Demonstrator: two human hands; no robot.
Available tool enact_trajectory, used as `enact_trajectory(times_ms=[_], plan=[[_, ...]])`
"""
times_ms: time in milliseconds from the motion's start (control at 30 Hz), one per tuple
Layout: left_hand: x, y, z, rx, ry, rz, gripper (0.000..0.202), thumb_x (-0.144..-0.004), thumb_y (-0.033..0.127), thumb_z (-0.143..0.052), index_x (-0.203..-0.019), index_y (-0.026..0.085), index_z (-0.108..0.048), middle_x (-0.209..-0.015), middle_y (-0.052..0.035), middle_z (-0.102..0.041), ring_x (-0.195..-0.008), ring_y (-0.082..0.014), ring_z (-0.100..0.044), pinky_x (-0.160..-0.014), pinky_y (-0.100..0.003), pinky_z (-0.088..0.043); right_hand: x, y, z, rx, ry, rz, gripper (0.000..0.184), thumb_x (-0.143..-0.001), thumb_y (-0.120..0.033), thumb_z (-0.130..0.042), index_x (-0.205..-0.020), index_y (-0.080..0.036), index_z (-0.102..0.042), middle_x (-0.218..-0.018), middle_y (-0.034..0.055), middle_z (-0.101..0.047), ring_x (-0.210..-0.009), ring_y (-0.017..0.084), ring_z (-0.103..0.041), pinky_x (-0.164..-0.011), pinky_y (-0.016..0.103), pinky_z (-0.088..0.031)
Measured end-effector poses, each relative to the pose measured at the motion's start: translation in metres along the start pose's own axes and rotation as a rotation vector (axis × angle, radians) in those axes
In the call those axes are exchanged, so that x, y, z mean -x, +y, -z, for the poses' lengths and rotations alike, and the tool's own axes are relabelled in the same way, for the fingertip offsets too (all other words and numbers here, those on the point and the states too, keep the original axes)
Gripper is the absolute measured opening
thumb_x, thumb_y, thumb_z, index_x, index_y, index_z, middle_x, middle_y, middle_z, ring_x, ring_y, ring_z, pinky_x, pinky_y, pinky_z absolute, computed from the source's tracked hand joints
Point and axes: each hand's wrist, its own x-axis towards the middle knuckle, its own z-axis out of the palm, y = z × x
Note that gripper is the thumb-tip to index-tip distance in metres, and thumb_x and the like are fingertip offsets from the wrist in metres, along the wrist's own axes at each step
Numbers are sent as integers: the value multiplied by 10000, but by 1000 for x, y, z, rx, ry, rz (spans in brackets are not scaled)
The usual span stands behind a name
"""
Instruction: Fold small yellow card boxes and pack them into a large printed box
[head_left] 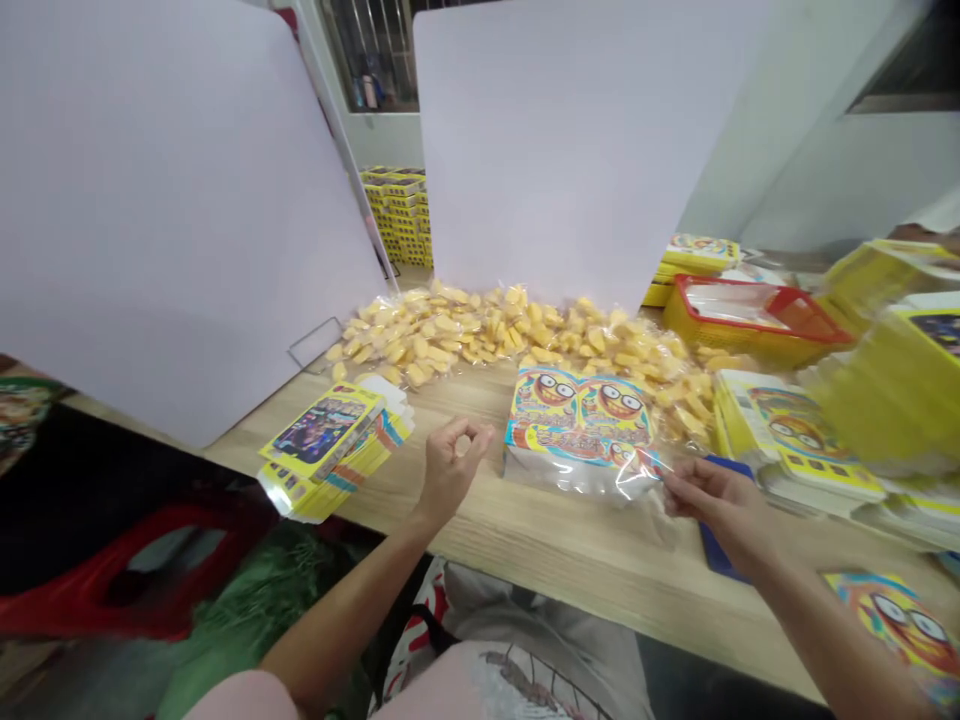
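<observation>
My left hand (450, 462) hovers over the wooden table (540, 540), thumb and forefinger curled into a ring with nothing visible inside. My right hand (712, 497) pinches the edge of a clear plastic bag (600, 470) that lies on a stack of colourful printed cards with cartoon eyes (581, 415). Behind them spreads a heap of small yellow pieces in clear wrappers (510, 335). To the left, a stack of flat yellow printed boxes (330, 445) lies near the table edge.
Two white boards (570, 140) stand at the back. A red and yellow basket (750, 315) and stacks of yellow cards (795, 435) fill the right side. A blue flat item (712, 545) lies under my right hand. A red stool (127, 590) stands at the lower left.
</observation>
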Motion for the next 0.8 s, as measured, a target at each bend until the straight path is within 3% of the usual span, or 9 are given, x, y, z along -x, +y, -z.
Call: enact_trajectory(times_ms=[33, 133, 267, 400, 600, 800], plan=[[4, -1, -2, -62, 12, 67, 282, -834, 316, -585, -592, 172, -563, -621, 6, -612, -668, -149, -602, -718, -278, -464, 1, 1, 0, 1, 1, 4, 390, -652, -488, -824, -696, -175, -597, -600, 5, -618, -563, 124, -567, -565, 241, -489], [14, -11, -11, -107, -121, 207, 254, -779, 345, -641, -607, 159, -625, -620, 6, -619, -639, -140, -569, -648, -250, -425, 1, 4, 1, 2, -6, 4, 379, -659, -484, -820, -700, -175, -605, -606, 7, -622, -570, 127, -577, -571, 238, -490], [18, -28, -23, 166, -242, 354, 216, -750, 331, -658, -643, 145, -680, -617, 8, -626, -608, -126, -547, -596, -232, -392, -2, 11, 4, -7, -16, 3, 349, -676, -458, -816, -715, -173, -617, -622, 13, -627, -581, 131, -586, -580, 242, -497], [16, -28, -25, 350, -266, 444, 170, -693, 279, -698, -611, 132, -673, -569, 19, -603, -555, -100, -501, -570, -224, -353, -3, 16, 4, -50, 1, 3, 331, -648, -411, -842, -732, -184, -617, -633, 0, -615, -563, 130, -583, -565, 250, -499], [10, -15, -19, 360, -291, 455, 169, -655, 258, -702, -572, 126, -636, -537, 19, -571, -526, -89, -463, -544, -221, -329, 4, 7, 0, -13, 33, 7, 373, -571, -430, -873, -721, -179, -642, -663, 20, -616, -582, 149, -573, -556, 280, -509], [-5, -7, -14, 239, -316, 288, 223, -721, 280, -650, -575, 132, -571, -553, 30, -512, -541, -82, -434, -530, -213, -309, 5, 1, -3, 49, 62, 88, 345, -628, -469, -829, -662, -184, -638, -580, -1, -560, -535, 117, -490, -509, 244, -395]])
